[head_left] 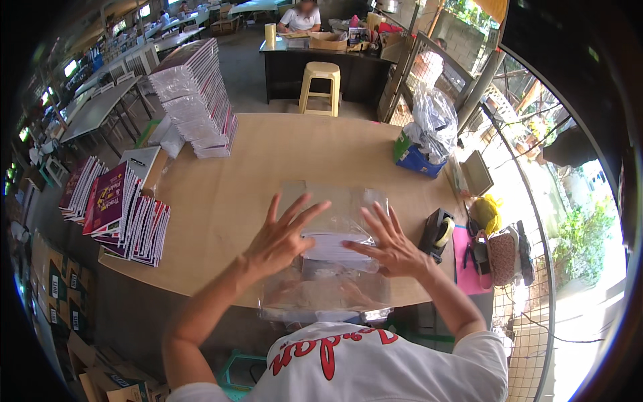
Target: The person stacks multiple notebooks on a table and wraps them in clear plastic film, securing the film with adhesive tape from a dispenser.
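Observation:
Clear plastic sheeting [341, 273] lies in front of me at the near edge of the table, partly hanging over it. A white sheet with faint lines [331, 248] shows at its middle, between my hands; what it belongs to I cannot make out. My left hand [282, 236] is over the left side of the plastic, its fingers spread. My right hand [390, 245] is over the right side, fingers also stretched apart. Neither hand grips anything. Whether the fingertips touch the plastic is hard to tell.
A tall stack of plastic-wrapped books [197, 100] stands far left, with purple booklets [117, 208] piled nearer. At right are a tape dispenser [437, 234], a pink sheet [472, 264] and a blue-green box [418, 157] of crumpled plastic. A person [300, 20] sits at a desk beyond.

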A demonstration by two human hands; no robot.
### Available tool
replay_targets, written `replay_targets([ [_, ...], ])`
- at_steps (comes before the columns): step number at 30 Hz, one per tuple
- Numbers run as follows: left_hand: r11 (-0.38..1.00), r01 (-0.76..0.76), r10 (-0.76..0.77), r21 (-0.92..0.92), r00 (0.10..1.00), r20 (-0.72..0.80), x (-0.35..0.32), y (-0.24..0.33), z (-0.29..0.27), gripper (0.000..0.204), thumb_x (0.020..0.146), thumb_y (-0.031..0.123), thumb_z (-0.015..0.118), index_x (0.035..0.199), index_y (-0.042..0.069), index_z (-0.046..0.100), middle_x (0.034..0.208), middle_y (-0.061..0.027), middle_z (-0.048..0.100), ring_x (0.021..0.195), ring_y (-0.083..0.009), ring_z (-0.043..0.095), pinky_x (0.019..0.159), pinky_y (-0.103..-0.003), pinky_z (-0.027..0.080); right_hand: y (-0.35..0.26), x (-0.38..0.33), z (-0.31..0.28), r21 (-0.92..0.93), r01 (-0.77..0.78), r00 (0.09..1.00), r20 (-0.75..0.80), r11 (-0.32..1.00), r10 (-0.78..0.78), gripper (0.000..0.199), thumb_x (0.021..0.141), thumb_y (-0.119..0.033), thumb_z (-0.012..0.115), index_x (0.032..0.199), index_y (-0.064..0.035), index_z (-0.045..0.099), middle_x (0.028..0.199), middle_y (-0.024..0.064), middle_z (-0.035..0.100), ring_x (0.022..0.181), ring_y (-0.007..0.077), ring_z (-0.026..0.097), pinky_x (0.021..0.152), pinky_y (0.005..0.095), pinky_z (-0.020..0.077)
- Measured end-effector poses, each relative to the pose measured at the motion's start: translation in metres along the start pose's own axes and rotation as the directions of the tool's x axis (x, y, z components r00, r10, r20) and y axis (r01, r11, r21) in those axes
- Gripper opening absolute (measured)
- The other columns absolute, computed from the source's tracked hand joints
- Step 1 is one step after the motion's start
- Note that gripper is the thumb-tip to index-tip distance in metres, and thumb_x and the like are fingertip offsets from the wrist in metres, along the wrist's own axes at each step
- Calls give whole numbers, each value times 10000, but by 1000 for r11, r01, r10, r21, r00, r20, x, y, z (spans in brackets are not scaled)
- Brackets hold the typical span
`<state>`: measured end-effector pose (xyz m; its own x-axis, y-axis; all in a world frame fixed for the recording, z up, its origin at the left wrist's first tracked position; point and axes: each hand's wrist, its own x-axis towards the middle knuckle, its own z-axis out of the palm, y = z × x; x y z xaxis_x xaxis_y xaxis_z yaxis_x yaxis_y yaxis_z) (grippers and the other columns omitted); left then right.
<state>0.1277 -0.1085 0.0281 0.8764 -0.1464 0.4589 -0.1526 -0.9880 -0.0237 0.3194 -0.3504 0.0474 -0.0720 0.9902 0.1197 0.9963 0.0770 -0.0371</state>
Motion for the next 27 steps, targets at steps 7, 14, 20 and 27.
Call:
replay_targets([
  [7, 716, 133, -437, -685, 852, -290, -24, -25, 6, 1159, 598, 427, 918, 1513, 141, 266, 1566, -174, 226, 1464, -335, 236, 1184, -563, 198, 8, 12, -51, 20, 119, 993, 0, 993, -119, 252, 620, -177, 828, 855, -189, 738, 1595, 64, 266, 1486, 380, 176, 1148, 718, 128],
  [14, 331, 265, -876, -906, 442, -191, -31, 102, 141, 1023, 692, 497, 858, 1438, 85, 292, 1460, -213, 229, 1343, -339, 391, 1076, -455, 414, -9, -6, -24, 41, 153, 976, -163, 987, -144, 139, 636, -208, 835, 674, -168, 707, 1460, 32, 474, 1436, 366, 304, 1159, 698, 109],
  [20, 549, 348, -743, -760, 619, -253, -41, 96, 146, 1113, 677, 484, 878, 1445, 30, 211, 1467, -135, 180, 1368, -311, 295, 1119, -469, 362, -11, 18, -23, 608, -171, 788, -389, 776, 478, 259, 660, -261, 855, 852, -143, 728, 1461, 101, 434, 1424, 392, 310, 1124, 701, 177],
  [27, 443, 191, -847, -876, 410, -339, -28, 104, 144, 1055, 668, 552, 852, 1371, 29, 264, 1450, -154, 231, 1339, -326, 358, 1078, -446, 422, -10, 37, -40, 129, -261, 908, -303, 957, 289, 356, 689, -305, 828, 954, -103, 704, 1467, 126, 407, 1437, 379, 275, 1139, 683, 158],
])
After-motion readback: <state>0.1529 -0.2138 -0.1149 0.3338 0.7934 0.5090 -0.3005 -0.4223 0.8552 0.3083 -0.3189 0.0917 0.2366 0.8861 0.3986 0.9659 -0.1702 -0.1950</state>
